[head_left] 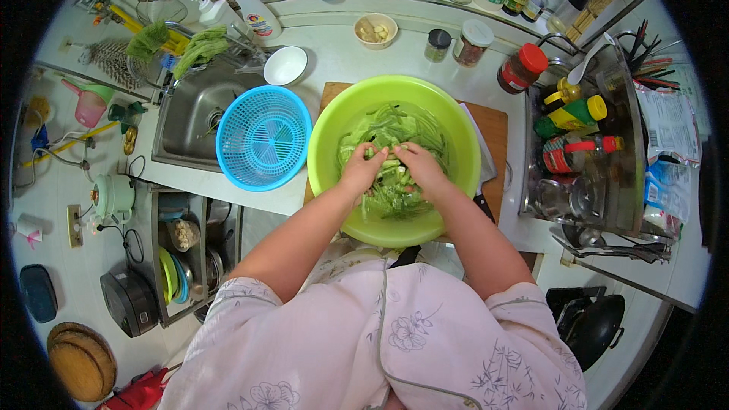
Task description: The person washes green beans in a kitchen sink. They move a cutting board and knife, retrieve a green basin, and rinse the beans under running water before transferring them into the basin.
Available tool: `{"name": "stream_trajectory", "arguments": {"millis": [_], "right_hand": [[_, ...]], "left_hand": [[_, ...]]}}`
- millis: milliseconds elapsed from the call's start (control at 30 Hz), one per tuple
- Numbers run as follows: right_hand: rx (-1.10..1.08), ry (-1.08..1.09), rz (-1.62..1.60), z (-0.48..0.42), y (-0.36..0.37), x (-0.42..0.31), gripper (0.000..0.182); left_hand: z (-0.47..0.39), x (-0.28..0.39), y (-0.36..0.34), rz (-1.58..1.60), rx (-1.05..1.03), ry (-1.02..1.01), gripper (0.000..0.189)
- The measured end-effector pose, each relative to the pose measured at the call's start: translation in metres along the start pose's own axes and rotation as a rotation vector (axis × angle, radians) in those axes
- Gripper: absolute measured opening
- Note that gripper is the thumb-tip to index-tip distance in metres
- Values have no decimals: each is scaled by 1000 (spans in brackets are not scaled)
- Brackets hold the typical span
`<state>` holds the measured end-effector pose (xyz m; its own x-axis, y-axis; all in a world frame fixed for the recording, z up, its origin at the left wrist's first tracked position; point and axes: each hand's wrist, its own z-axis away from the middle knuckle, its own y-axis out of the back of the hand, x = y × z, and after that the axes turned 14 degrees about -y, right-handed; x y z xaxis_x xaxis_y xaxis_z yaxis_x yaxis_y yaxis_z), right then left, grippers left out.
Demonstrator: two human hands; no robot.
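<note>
A large lime-green plastic basin [333, 205] stands before me on a wooden cutting board [494, 125]. Green leafy vegetables and long green stalks [430, 131] lie in water inside it. My left hand [364, 171] and my right hand [420, 168] are both in the basin, thumbs almost meeting. Between them are pieces of the green vegetable [393, 173], gripped by the fingers of both hands; some fingertips are hidden under water and greens. A blue plastic colander [265, 136], with nothing in it, stands directly left of the basin.
A kitchen knife [487, 168] lies on the board, partly under the basin's right rim. Left is a steel sink [185, 119]. Behind are a white bowl [285, 65], a small bowl of garlic [376, 31] and jars [473, 42]. A rack of bottles [638, 182] stands right.
</note>
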<state>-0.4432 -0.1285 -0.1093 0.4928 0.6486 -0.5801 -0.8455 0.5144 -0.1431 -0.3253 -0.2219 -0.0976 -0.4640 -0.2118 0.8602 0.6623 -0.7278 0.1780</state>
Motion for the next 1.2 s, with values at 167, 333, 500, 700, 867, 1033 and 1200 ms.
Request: {"name": "stream_trajectory", "arguments": {"millis": [167,333,500,700,867,1033,1200], "right_hand": [[225,292,628,-24,25,-24,31],[178,284,1097,-13,38,-57,46],[458,460,775,-76,56,-23,46],[54,-31,-419,-48,11,-16,48],[236,-109,-142,-33,1,-16,44],[253,60,59,-28,0,-11,36],[287,247,367,-26,8,-18,24]], "left_hand": [[-32,-7,9,-588,-23,-383,23],[-59,0,10,-653,-158,-767,30],[-86,12,-11,-812,-74,-882,45],[-95,-17,-30,71,-142,-213,49],[-73,-11,-29,30,-119,-133,40],[-62,4,-19,-407,-15,-385,34],[-47,23,-6,-614,38,-428,37]]}}
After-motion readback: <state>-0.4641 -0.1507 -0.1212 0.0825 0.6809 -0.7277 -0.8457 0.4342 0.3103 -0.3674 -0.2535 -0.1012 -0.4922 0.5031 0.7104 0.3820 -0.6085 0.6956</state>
